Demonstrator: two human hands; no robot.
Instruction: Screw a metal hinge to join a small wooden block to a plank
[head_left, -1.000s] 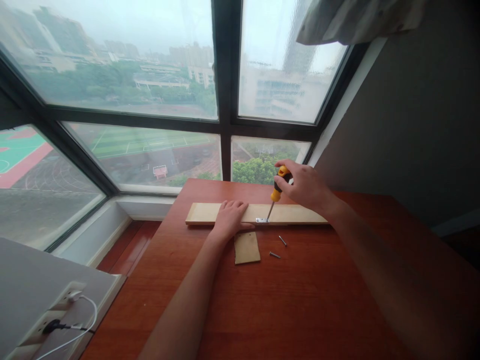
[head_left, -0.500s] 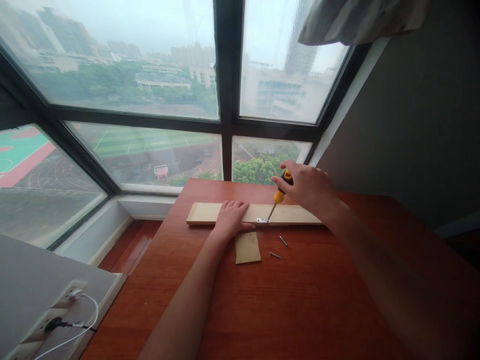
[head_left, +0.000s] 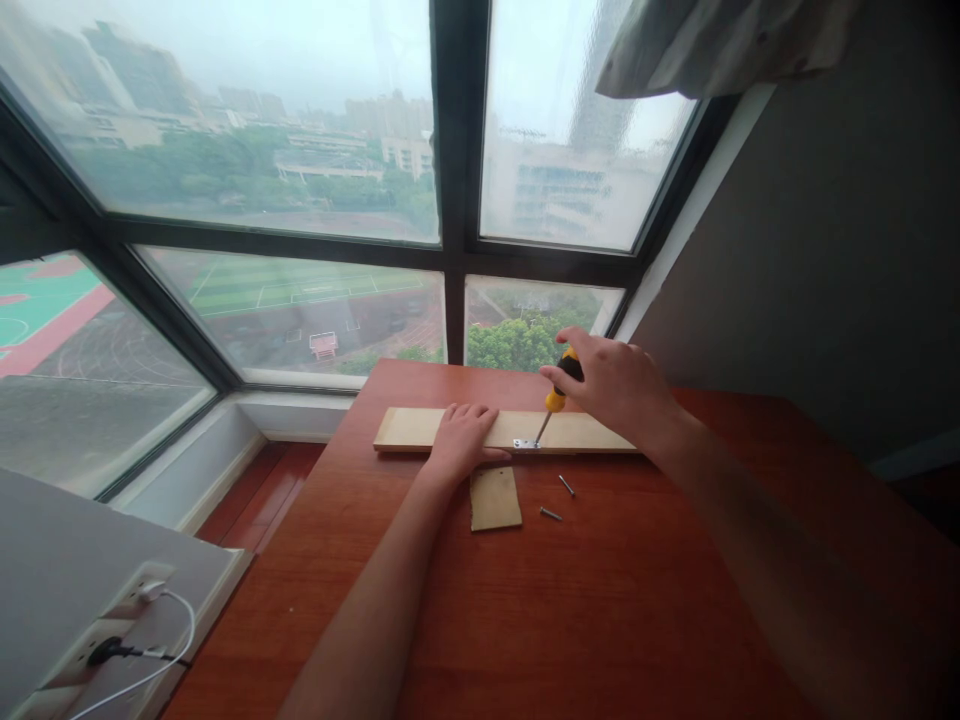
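A pale wooden board (head_left: 589, 430) lies lengthwise across the reddish-brown table. My left hand (head_left: 463, 437) grips it left of its middle, fingers over the far side and thumb along the near edge. Closed around the yellow and black handle of a screwdriver (head_left: 555, 400) is my right hand (head_left: 611, 378). The screwdriver leans to the right, its tip down at the right end of a small metal plate (head_left: 526, 444) on the board's near edge. A screw head under the tip is too small to make out.
Two loose screws, one (head_left: 566, 486) nearer the board and another (head_left: 550, 514) closer to me, lie beside a thin tan square piece (head_left: 496, 499). Windows (head_left: 300, 310) rise behind the table (head_left: 525, 620). Plugged-in cables (head_left: 112, 650) hang at the lower left.
My right hand has shifted slightly left on the screwdriver handle, which has turned to show more black. My left hand and the board stay in place.
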